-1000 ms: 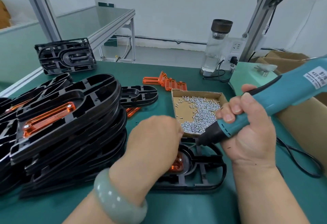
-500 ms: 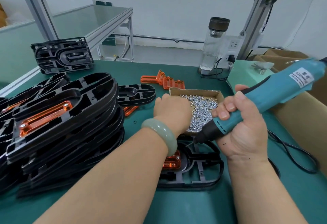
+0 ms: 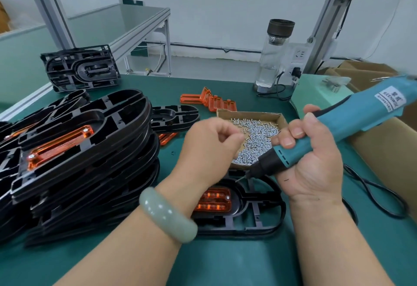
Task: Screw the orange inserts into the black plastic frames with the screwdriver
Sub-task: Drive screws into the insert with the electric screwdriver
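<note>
While the orange insert [image 3: 213,201] sits in the black frame [image 3: 259,218] on the green mat [image 3: 225,263], just under the left wrist, only one screw [image 3: 228,197] shows in it, so it could wiggle out of place. The left hand [image 3: 209,148] hangs over the cardboard box of screws [image 3: 255,141], fingers curled tight. Whether it pinches a screw is too small to tell. A tiny screw could slip and get lost in the frame. The right hand [image 3: 313,164] grips the blue electric screwdriver [image 3: 338,132], its tip just above the frame — if it slides, it may scratch the orange.
</note>
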